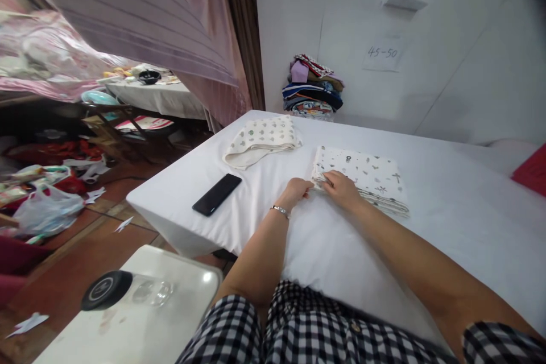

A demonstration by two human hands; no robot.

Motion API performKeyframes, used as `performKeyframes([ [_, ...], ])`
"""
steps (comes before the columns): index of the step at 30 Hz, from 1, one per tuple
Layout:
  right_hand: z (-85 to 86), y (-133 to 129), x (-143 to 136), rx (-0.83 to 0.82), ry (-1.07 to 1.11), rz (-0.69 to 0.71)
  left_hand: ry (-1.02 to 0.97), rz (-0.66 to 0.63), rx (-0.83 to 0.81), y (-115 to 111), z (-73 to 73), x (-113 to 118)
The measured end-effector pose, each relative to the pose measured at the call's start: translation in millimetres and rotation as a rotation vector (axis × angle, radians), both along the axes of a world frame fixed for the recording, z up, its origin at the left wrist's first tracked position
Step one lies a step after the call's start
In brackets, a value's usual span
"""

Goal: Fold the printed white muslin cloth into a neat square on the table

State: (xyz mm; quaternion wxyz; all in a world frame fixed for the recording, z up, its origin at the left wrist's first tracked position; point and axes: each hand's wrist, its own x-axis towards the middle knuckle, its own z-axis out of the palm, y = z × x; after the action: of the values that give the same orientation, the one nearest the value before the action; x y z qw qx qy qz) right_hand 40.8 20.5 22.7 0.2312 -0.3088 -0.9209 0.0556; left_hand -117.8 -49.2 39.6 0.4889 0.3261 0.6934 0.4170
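Observation:
A folded white cloth with small printed motifs (371,169) lies in a layered stack on the white-covered table. At its near left corner, my left hand (297,190) pinches the edge of the cloth, fingers closed. Close beside it, my right hand (340,186) rests on that same corner with its fingers curled around the layers. A second cream cloth with green motifs (268,135) lies loosely folded farther back to the left, touched by neither hand. My fingertips partly hide the corner between them.
A black phone (217,194) lies on the table (170,193) at the left. Folded clothes (313,91) are piled against the wall. At the lower left, a white stool (149,324) bears a black round object (106,290) and a clear one. Pink curtains hang behind.

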Motion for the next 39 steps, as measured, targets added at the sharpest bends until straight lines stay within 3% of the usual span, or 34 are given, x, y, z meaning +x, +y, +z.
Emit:
performKeyframes([
  [4,2.2,-0.5,-1.0,0.021,-0.088,0.077,-0.006,-0.013,-0.007,1.3,-0.2,1.3],
  [14,-0.2,-2.5,-4.6,0.081,-0.138,0.064,-0.168,-0.001,0.004,3.9,0.0,0.6],
  [22,-1.2,-18.2,2.3,0.094,-0.118,0.091,0.087,-0.028,0.002,7.5,-9.6,2.7],
  [26,4.9,-21.2,44.2,0.042,-0.072,0.078,0.135,-0.053,-0.008,11.9,-13.2,-0.4],
  [33,-3.8,-21.0,182.8,-0.037,0.001,-0.178,0.236,-0.028,0.016,20.3,-21.5,-3.9],
  [36,-8.7,-17.0,221.5,-0.148,0.183,-0.480,0.282,-0.027,0.039,20.3,-22.1,-4.4],
  [39,-3.7,-11.9,230.6,-0.465,0.402,-0.705,0.210,-0.008,0.048,18.7,-19.5,-3.3],
])
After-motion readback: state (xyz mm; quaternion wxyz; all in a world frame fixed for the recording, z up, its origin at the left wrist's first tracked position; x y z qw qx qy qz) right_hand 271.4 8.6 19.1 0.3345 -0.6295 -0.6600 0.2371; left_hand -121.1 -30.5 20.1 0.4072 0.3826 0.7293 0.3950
